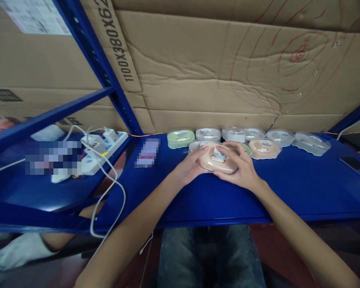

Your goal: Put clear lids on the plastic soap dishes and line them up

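Note:
A pink plastic box with a shiny, transparent-looking cover [217,163] is held between both hands above the blue shelf. It carries a round white-and-blue sticker and a small pale tab on top. My left hand [190,167] grips its left end. On the other side my right hand [241,170] wraps round the right end, its fingers reaching over the top by the sticker. Just behind lie similar boxes: a green one [181,140], a pink one [264,149] and several pale grey or clear ones, such as the one at the far right [312,144]. My hands partly hide the nearest boxes.
The blue shelf [180,200] is backed by cardboard [198,72]. Left of the boxes lies a blurred-out flat item [148,153]. Beyond a blue upright [93,60] sits a white power strip [97,154] with a looping white cable [124,196]. Another person's leg [54,240] shows at lower left.

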`<state>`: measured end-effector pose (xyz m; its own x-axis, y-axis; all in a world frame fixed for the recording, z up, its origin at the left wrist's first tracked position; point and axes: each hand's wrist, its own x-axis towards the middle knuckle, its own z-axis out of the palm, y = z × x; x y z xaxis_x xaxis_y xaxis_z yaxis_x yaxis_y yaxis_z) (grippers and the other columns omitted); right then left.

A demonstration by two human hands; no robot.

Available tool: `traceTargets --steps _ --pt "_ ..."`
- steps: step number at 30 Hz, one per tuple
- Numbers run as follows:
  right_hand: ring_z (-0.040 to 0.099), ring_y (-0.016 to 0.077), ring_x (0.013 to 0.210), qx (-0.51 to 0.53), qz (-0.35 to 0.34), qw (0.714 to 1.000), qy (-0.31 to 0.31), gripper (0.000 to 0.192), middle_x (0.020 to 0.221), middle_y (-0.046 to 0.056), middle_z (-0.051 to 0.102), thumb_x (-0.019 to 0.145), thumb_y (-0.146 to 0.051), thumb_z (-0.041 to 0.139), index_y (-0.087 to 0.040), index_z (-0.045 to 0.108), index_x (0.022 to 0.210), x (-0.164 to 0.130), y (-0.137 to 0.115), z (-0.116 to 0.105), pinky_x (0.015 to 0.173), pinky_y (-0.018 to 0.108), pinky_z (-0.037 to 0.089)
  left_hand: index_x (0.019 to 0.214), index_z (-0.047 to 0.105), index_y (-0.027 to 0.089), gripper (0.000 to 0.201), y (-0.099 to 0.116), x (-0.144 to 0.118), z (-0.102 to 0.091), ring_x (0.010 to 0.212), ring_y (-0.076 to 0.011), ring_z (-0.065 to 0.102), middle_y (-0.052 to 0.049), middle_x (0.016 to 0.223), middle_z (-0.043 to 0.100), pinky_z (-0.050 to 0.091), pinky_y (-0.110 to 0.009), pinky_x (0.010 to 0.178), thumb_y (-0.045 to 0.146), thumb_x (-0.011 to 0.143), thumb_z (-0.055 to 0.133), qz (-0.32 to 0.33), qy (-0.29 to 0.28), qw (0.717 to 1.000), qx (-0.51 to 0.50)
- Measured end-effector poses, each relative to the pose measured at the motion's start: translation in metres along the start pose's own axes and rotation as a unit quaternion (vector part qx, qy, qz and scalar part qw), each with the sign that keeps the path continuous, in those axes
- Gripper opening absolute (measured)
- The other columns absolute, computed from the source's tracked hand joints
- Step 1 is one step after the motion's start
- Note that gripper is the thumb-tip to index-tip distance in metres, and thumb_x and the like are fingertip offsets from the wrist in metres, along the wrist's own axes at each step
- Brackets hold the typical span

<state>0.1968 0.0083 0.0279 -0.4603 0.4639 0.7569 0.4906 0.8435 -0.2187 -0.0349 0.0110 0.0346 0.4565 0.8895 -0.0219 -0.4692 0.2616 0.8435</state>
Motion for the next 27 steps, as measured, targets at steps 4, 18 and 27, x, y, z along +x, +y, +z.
traceTargets --steps 4,18,27 --pt "0.060 0.0402 0.142 -0.015 -0.003 1.000 -0.012 0.082 0.151 0.016 0.051 0.093 -0.049 0.086 -0.040 0.051 0.167 -0.004 0.000 0.001 0.117 0.066 0.058 0.123 0.081 0.020 0.052 -0.002 -0.002 0.002 0.131 -0.0431 0.073 -0.016 0.130 0.081 0.064 -0.052 0.101 0.051 0.084 0.094 -0.003 0.004 1.000 0.020" --pt "0.062 0.0392 0.142 0.012 0.011 1.000 0.002 0.085 0.152 0.015 0.053 0.090 -0.053 0.089 -0.038 0.053 0.166 -0.011 0.002 0.013 0.116 0.063 0.059 0.119 0.075 0.015 0.054 -0.006 -0.004 0.010 0.095 -0.0235 0.075 -0.012 0.112 0.078 0.060 -0.031 0.078 0.033 0.073 0.096 0.017 0.094 0.994 0.049" --pt "0.063 0.0391 0.141 0.035 0.074 0.997 0.017 0.084 0.158 0.017 0.056 0.104 -0.053 0.069 -0.033 0.032 0.176 -0.015 0.011 0.007 0.119 0.065 0.055 0.122 0.072 0.017 0.051 0.035 -0.042 -0.007 0.092 -0.0195 0.072 -0.008 0.111 0.078 0.058 -0.027 0.074 0.036 0.077 0.089 0.083 0.234 0.965 0.084"
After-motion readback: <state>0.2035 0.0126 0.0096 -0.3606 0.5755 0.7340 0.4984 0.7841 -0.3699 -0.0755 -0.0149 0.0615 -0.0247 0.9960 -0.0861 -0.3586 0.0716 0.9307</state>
